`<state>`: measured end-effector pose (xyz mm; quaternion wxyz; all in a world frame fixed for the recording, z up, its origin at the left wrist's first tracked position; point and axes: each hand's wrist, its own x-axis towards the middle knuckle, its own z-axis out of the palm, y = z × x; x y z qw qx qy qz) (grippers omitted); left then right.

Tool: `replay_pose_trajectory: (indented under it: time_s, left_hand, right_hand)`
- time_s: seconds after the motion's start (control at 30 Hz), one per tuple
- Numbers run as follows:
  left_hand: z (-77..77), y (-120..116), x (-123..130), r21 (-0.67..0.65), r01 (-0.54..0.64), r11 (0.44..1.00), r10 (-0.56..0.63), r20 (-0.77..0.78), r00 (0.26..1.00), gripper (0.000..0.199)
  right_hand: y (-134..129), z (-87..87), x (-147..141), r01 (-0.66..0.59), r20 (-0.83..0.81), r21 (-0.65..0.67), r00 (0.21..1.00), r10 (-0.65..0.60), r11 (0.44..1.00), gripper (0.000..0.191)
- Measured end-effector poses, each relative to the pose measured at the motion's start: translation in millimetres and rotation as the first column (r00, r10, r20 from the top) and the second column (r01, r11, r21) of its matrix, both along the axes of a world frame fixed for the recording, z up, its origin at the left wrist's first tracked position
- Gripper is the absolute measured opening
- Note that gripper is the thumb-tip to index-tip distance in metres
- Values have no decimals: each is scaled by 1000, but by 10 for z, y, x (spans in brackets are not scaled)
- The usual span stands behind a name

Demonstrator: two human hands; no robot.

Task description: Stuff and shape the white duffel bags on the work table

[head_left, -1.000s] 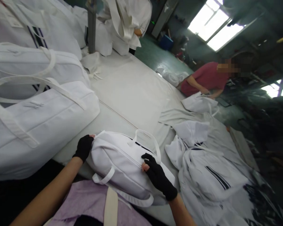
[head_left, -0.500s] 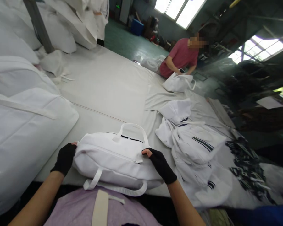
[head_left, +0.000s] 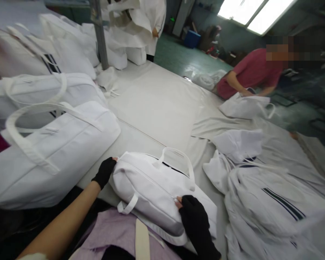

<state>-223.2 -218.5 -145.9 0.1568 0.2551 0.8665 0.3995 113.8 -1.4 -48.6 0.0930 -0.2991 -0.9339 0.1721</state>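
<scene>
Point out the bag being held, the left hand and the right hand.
bag [head_left: 151, 195]: head view, its upper side panel.
left hand [head_left: 105, 172]: head view, back of the glove.
right hand [head_left: 194, 218]: head view, back of the glove.

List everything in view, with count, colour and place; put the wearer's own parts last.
bag in hand: one, white, table edge nearest the wearer.
stacked bags: several, white with dark stripes, left.
loose bags: a heap, white with dark stripes, right.
table: one, pale grey cover, centre.
post: one, grey, upper left.
person in red: one, far side of the table, hands on a white bag.
person in white: one, top centre, standing.
blue bin: one, on the green floor.
left hand: black glove, on the bag's left end.
right hand: black glove, on the bag's top near the zip.
</scene>
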Motion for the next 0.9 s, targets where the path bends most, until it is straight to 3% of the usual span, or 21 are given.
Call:
replay_pose_trajectory:
  time_s: [0.17,0.43,0.53,0.63,0.77,0.9]
  left_hand:
    - [-84,43,-16,99,-135,986,121,131,984,32]
    - [-232,147,68,200,-215,956,134,354,926,29]
    - [-248,121,43,199,-208,958,122,372,920,30]
    - [-241,102,31,197,-186,963,103,368,924,32]
    - [-229,87,34,176,-146,974,77,352,933,33]
    - [-254,98,15,112,-103,988,60,336,940,35]
  right_hand:
    - [85,-51,-9,-17,-34,-4,999,17,1000,16]
    - [33,28,96,174,-8,-131,984,-176,976,28]
    - [20,0,205,247,-33,-111,967,-252,963,30]
    - [33,15,211,284,-13,-184,956,-292,941,29]
    - [73,143,105,271,8,-299,959,-282,915,26]
    - [98,255,247,306,-118,-273,930,-347,912,26]
